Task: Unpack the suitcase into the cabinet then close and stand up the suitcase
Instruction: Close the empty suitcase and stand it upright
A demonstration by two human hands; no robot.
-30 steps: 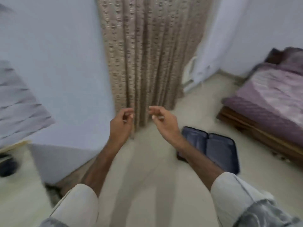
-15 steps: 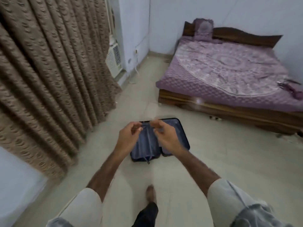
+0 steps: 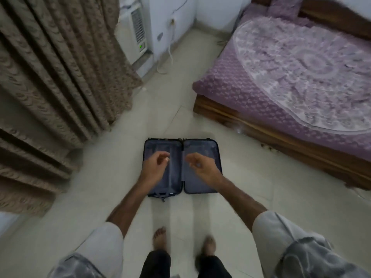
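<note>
Now: suitcase [image 3: 181, 167] open flat on floor, frame centre, seemingly empty. Left hand [image 3: 154, 167] and right hand [image 3: 202, 168] above, loosely curled, holding nothing. Risk: dangling strap snagging on closing.

Brown patterned curtain [image 3: 56, 77] hanging along the left wall down to the pale tiled floor [image 3: 251, 187], white air cooler [image 3: 133, 35] beside it near the far corner, wooden bed [image 3: 281, 133] with purple quilted cover [image 3: 291, 73] at right
</note>
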